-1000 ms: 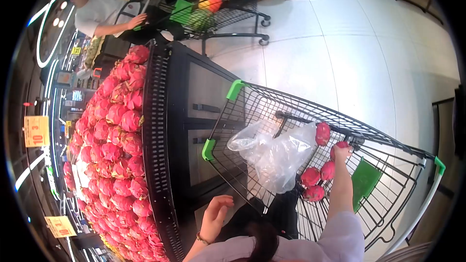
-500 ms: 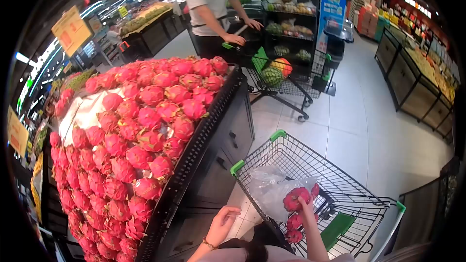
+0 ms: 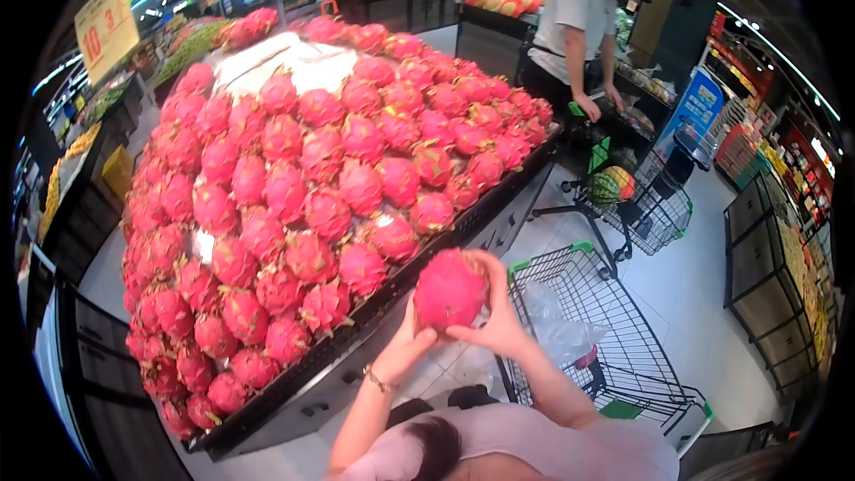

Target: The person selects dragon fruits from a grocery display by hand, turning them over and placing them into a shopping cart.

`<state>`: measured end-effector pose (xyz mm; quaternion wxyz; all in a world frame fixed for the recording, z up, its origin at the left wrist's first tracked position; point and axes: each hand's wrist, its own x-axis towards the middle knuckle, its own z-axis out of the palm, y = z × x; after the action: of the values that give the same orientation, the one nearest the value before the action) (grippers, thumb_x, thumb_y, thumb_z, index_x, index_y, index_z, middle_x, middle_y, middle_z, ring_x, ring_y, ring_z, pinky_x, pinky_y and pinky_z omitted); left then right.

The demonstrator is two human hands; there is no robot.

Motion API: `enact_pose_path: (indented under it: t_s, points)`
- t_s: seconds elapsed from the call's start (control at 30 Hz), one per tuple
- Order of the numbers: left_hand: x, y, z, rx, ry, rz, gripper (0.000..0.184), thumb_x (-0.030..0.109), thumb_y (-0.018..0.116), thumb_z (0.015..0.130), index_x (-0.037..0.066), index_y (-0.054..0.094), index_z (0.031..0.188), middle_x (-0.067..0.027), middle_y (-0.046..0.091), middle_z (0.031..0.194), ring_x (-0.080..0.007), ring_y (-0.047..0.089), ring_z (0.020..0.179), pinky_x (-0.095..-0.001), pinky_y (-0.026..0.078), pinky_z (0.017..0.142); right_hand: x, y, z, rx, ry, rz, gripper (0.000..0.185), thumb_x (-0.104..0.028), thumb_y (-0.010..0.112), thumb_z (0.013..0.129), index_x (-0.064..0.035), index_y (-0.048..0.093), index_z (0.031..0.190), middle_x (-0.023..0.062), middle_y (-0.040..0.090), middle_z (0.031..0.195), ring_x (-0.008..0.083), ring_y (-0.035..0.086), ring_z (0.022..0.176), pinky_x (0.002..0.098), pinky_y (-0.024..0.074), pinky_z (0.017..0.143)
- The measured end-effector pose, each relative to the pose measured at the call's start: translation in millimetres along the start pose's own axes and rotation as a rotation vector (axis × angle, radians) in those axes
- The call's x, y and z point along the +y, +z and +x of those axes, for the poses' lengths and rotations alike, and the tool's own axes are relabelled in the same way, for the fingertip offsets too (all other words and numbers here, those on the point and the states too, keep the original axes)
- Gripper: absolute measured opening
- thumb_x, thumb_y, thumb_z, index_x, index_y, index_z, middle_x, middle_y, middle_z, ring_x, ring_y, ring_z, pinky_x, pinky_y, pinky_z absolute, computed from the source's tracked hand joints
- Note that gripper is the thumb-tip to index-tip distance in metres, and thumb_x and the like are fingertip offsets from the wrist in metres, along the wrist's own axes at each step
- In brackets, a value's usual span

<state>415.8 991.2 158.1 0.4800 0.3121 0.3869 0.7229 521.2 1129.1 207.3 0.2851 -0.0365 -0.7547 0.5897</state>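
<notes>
A pink dragon fruit (image 3: pixel 451 289) is held up between my two hands, over the gap between the fruit stand and the cart. My left hand (image 3: pixel 409 331), with a bracelet at the wrist, grips its left side from below. Around its right side my right hand (image 3: pixel 500 316) is wrapped, thumb underneath. A big sloping heap of dragon fruits (image 3: pixel 325 156) lies just left of my hands. To the right stands a wire shopping cart (image 3: pixel 614 312) with a clear plastic bag (image 3: pixel 557 321) in it; something pink shows beneath the bag.
A person (image 3: pixel 574 31) in a white shirt stands beyond the stand's far corner with another cart (image 3: pixel 655 214) holding a striped melon (image 3: pixel 609 185). A price sign (image 3: pixel 107 27) hangs at the upper left. Wooden display bins (image 3: pixel 766 267) line the right.
My right hand has come out of the cart with a dragon fruit, and my left hand has joined it. My view has turned left towards the stand. The other person now leans down.
</notes>
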Motion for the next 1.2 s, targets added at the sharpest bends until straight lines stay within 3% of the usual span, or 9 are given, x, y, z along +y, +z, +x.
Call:
enact_pose_path:
  t_s: [0.07,0.2,0.4,0.67,0.77,0.87,0.9,1.0,1.2]
  points:
    - [32,-16,-12,0.014,0.078,0.166,0.104,0.057,0.066,0.073,0.004,0.009,0.142,-0.0112,0.021,0.143,-0.0216,0.020,0.133,-0.0360,0.018,0.109,-24,20,26,-0.106,-0.238,-0.174,0.121,-0.011,0.086,0.055,-0.0109,0.002,0.142,0.0177,0.027,0.138,0.0296,0.031,0.129,0.0417,0.0308,0.104]
    - [74,-38,-40,-0.020,0.217,-0.006,0.107,0.046,0.076,0.068,0.004,0.010,0.142,-0.0115,0.027,0.141,-0.0222,0.028,0.130,-0.0370,0.026,0.106,-59,70,53,-0.192,-0.626,-0.259,0.133,-0.009,0.086,0.053,-0.0180,-0.012,0.143,0.0226,0.025,0.138,0.0332,0.035,0.126,0.0448,0.0345,0.101]
    - [99,-31,-89,0.131,0.391,-0.167,0.114,0.034,0.083,0.061,0.009,0.008,0.143,-0.0113,0.026,0.141,-0.0245,0.029,0.130,-0.0394,0.027,0.107,-78,120,44,-0.235,-0.579,-0.303,0.123,-0.009,0.083,0.057,-0.0131,-0.005,0.143,0.0225,0.026,0.140,0.0367,0.036,0.126,0.0452,0.0312,0.104]
    - [106,-56,-109,0.231,0.536,0.008,0.120,0.030,0.087,0.053,0.013,0.010,0.142,-0.0094,0.023,0.143,-0.0245,0.026,0.133,-0.0413,0.025,0.108,-95,135,43,-0.318,-0.559,-0.256,0.116,-0.012,0.083,0.057,-0.0097,0.007,0.143,0.0180,0.019,0.144,0.0347,0.031,0.131,0.0448,0.0266,0.107]
    - [113,-50,-109,0.310,0.611,0.128,0.117,0.027,0.088,0.053,0.014,0.013,0.141,-0.0099,0.021,0.144,-0.0250,0.025,0.133,-0.0419,0.025,0.109,-92,128,44,-0.374,-0.334,-0.103,0.106,-0.030,0.080,0.065,-0.0080,0.012,0.143,0.0160,0.017,0.146,0.0334,0.032,0.130,0.0444,0.0266,0.106]
    - [120,-50,-109,0.386,0.749,0.348,0.114,0.022,0.087,0.052,0.014,0.015,0.140,-0.0112,0.021,0.145,-0.0259,0.023,0.134,-0.0424,0.023,0.109,-72,123,51,-0.551,0.096,0.406,0.098,-0.055,0.064,0.074,-0.0074,0.013,0.143,0.0138,0.018,0.146,0.0316,0.032,0.130,0.0442,0.0281,0.105]
    - [121,-54,-111,0.374,0.775,0.430,0.114,0.021,0.087,0.052,0.014,0.015,0.140,-0.0118,0.020,0.145,-0.0263,0.023,0.134,-0.0426,0.022,0.109,-66,120,55,-0.660,0.174,0.410,0.093,-0.070,0.041,0.080,-0.0079,0.013,0.143,0.0137,0.024,0.145,0.0311,0.036,0.127,0.0438,0.0304,0.103]
    - [129,-58,-123,0.260,0.707,0.549,0.102,0.018,0.085,0.054,0.012,0.024,0.137,-0.0123,0.024,0.142,-0.0265,0.022,0.134,-0.0416,0.022,0.109,-24,116,72,-0.857,0.534,0.804,0.076,-0.060,0.028,0.091,-0.0049,0.017,0.142,0.0142,0.036,0.139,0.0254,0.041,0.125,0.0430,0.0333,0.102]
    - [160,-42,-108,0.136,0.374,1.046,0.084,0.010,0.079,0.056,0.014,0.040,0.130,-0.0129,0.030,0.136,-0.0317,0.030,0.129,-0.0431,0.031,0.105,21,121,78,-0.811,0.804,1.012,0.068,-0.054,0.038,0.091,-0.0074,0.028,0.139,0.0156,0.039,0.137,0.0293,0.043,0.123,0.0461,0.0380,0.100]
